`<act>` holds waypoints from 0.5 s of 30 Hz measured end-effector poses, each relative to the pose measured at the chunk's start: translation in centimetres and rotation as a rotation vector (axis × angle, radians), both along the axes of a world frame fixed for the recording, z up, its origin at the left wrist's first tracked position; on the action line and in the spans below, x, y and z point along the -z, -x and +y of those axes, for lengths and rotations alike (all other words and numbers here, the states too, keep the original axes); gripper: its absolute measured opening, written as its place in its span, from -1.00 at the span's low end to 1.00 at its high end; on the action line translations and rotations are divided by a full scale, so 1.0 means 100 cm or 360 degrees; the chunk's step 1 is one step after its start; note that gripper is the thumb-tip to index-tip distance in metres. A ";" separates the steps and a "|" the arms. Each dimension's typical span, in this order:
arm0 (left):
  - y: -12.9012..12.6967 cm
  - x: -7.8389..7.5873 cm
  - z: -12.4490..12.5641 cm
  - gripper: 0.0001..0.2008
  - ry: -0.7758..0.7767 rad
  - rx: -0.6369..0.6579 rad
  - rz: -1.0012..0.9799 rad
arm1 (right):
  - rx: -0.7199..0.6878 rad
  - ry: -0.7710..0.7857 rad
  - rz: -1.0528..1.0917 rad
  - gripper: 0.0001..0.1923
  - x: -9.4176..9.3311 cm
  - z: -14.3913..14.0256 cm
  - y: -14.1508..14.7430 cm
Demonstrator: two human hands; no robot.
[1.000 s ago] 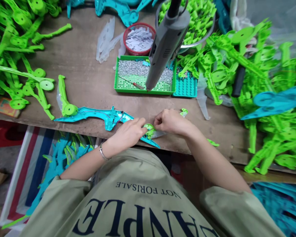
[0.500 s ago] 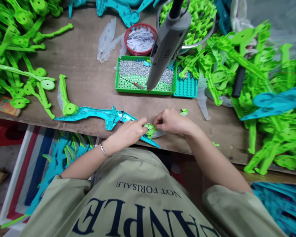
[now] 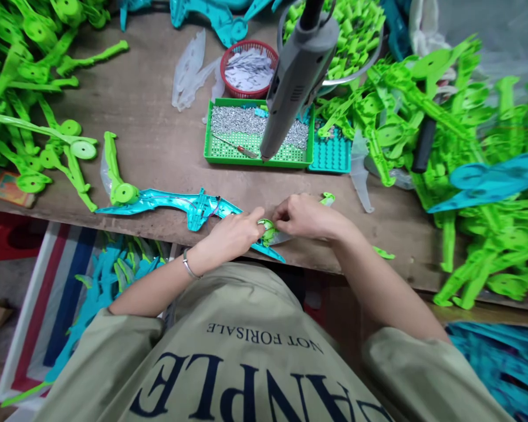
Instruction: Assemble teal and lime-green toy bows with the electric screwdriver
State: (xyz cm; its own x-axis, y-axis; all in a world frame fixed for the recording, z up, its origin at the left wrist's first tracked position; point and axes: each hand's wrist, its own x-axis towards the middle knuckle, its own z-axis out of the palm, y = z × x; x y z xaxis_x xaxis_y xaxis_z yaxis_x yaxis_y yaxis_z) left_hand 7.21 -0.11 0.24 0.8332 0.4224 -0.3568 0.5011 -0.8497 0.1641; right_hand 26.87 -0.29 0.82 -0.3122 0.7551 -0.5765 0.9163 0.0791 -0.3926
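A long blue plastic bow-shaped shell (image 3: 173, 201) lies along the near edge of the workbench, inner side up, with thin wires at its middle. Over its right end, my left hand (image 3: 237, 230) has its fingers closed on a round green plastic part (image 3: 268, 232). My right hand (image 3: 305, 215) is closed in a pinch at that part's right side; anything between its fingertips is hidden. A translucent piece (image 3: 282, 237) shows below the right fingers. Across the shell's left end rests a green plastic arm (image 3: 113, 170) with a round end.
A grey electric screwdriver (image 3: 297, 88) hangs over a green tray (image 3: 259, 164) of screws. Behind are a red basket (image 3: 227, 82) of white slips and a bowl of green pieces. Green parts are heaped left (image 3: 22, 99) and right (image 3: 479, 234). Blue parts (image 3: 103, 275) fill a striped container below.
My left fingers have shifted slightly over the round green part. A small green piece beside my right forearm shows more now. The shell stays in place.
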 end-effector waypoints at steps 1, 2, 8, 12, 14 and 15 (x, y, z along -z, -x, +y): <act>0.000 -0.001 -0.001 -0.75 0.0003 -0.0002 0.0004 | 0.0035 0.0012 0.0023 -0.78 0.000 0.000 0.001; 0.000 -0.001 -0.001 -0.76 0.0006 -0.0008 -0.0002 | 0.0071 0.0019 0.0032 -0.81 0.001 0.001 0.003; 0.008 0.009 0.005 -0.75 0.0055 -0.0113 -0.0213 | 0.0176 0.0068 -0.0073 -0.85 0.003 0.004 0.016; 0.016 0.015 0.014 -0.77 0.0155 -0.0261 -0.0446 | 0.0206 0.0150 -0.0039 -0.89 0.003 0.008 0.017; 0.017 0.014 0.017 -0.76 0.0205 -0.0274 -0.0453 | 0.0218 0.0175 -0.0007 -0.89 0.001 0.010 0.016; 0.016 0.012 0.017 -0.75 0.0210 -0.0273 -0.0428 | 0.0225 0.0184 0.0004 -0.89 0.001 0.010 0.016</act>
